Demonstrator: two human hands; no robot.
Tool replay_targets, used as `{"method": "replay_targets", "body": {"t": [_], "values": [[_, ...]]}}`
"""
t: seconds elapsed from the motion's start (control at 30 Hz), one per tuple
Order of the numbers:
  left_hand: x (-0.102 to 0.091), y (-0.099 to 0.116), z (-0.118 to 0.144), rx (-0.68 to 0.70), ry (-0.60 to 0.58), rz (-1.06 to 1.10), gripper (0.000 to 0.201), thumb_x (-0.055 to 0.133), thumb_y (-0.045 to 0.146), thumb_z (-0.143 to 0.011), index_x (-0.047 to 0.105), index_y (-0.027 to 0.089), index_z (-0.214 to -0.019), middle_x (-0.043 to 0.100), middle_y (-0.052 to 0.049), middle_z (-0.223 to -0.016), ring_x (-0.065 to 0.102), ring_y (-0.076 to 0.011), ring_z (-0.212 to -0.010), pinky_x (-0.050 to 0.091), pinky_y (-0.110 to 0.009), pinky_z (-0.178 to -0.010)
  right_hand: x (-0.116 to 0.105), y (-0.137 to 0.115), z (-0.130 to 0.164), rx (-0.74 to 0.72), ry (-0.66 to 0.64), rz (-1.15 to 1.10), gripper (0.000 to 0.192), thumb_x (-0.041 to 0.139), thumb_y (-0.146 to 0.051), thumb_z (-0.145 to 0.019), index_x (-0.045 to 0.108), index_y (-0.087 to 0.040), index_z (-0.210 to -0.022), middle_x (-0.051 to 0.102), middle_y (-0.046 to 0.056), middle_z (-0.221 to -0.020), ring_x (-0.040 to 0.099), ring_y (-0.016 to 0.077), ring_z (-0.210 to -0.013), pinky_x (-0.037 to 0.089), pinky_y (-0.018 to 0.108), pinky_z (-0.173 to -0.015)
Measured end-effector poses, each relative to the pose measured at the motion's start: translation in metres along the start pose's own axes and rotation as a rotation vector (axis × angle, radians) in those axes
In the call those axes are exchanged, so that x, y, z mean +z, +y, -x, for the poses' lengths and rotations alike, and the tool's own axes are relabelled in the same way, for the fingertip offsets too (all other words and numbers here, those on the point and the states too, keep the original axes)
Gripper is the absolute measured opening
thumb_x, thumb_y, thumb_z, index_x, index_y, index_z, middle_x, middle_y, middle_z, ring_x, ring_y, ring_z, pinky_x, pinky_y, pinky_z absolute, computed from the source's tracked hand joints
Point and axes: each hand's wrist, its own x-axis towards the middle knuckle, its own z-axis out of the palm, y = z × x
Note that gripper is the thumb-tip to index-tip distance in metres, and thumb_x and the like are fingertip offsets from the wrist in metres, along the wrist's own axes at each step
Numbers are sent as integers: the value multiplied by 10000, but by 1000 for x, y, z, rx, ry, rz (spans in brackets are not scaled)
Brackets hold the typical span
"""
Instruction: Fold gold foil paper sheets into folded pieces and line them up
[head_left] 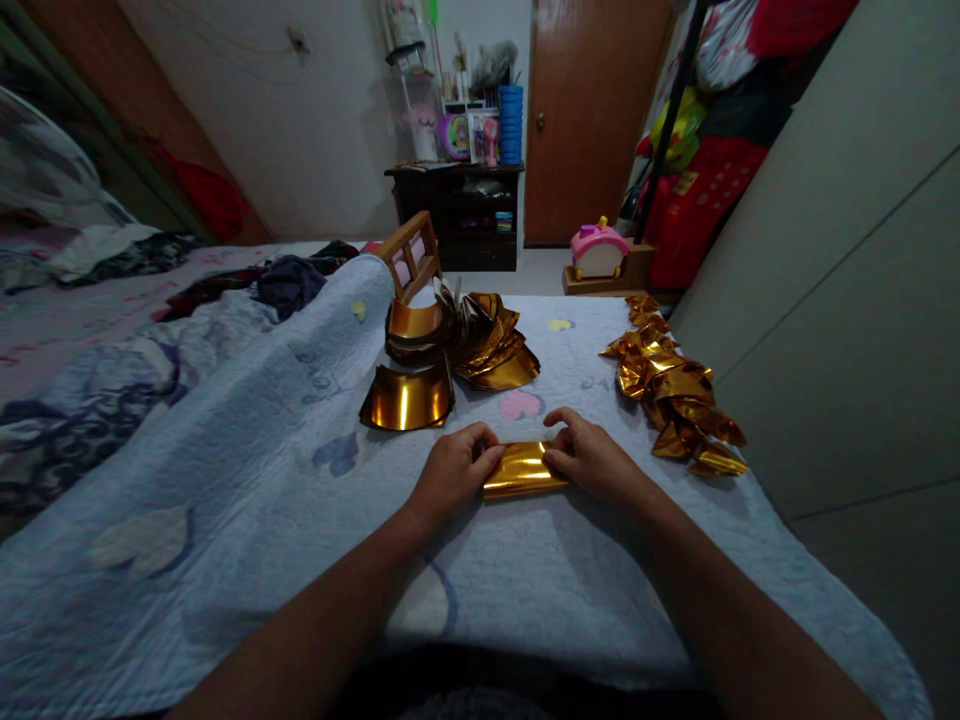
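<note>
Between my two hands is a sheet of shiny gold foil paper (523, 474), curled over into a roll or fold just above the quilt. My left hand (459, 462) pinches its left end, thumb on top and fingers behind. At the right end, my right hand (589, 455) presses the paper with its thumb, the index finger raised and bent. Beyond my left hand lie stacks of curved gold foil sheets (409, 398), with more fanned-out sheets (499, 345) behind. Off to the right is a heap of folded gold foil pieces (667, 385).
A pale blue quilt (300, 570) covers the surface under my hands. Rumpled clothes (292, 285) lie on the left. A small wooden chair back (411, 255) and a pink toy (598, 250) stand past the far edge. A pale cabinet (847, 330) borders the right.
</note>
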Motion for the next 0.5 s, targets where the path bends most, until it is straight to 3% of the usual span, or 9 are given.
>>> {"method": "replay_targets", "body": {"t": [0.07, 0.13, 0.2, 0.3, 0.5], "values": [[0, -1, 0, -18, 3, 32, 158, 607, 290, -862, 638, 192, -982, 650, 29, -672, 586, -149, -598, 393, -259, -597, 1, 0, 0, 3, 13, -8, 377, 596, -140, -778, 515, -177, -1144, 572, -64, -635, 529, 144, -579, 354, 266, -572], [1, -3, 0, -35, 11, 54, 314, 622, 277, -850, 607, 188, -1151, 655, 36, -665, 595, -151, -584, 398, -260, -591, 2, 0, 0, 5, 25, -13, 394, 610, -145, -780, 516, -178, -1161, 573, -59, -656, 543, 148, -601, 366, 269, -581], [1, -4, 0, -43, 10, 77, 368, 625, 270, -848, 600, 182, -1204, 668, 27, -675, 616, -159, -601, 415, -267, -602, 3, 1, 0, 9, 34, -19, 404, 620, -155, -786, 519, -180, -1177, 581, -51, -676, 555, 152, -617, 377, 272, -588], [2, -5, 0, -48, 1, 154, 280, 627, 269, -849, 651, 174, -1112, 714, -15, -752, 670, -179, -685, 463, -282, -652, 5, 4, -1, 4, 60, -35, 410, 627, -168, -788, 535, -186, -1188, 603, -29, -730, 572, 159, -649, 405, 278, -609], [1, -7, 0, 8, 19, 254, 138, 651, 291, -848, 704, 182, -916, 736, -47, -878, 687, -199, -832, 492, -294, -742, 2, 8, -2, -15, 171, -101, 449, 693, -245, -746, 604, -182, -1181, 599, 91, -1098, 554, 152, -723, 445, 295, -640]]}}
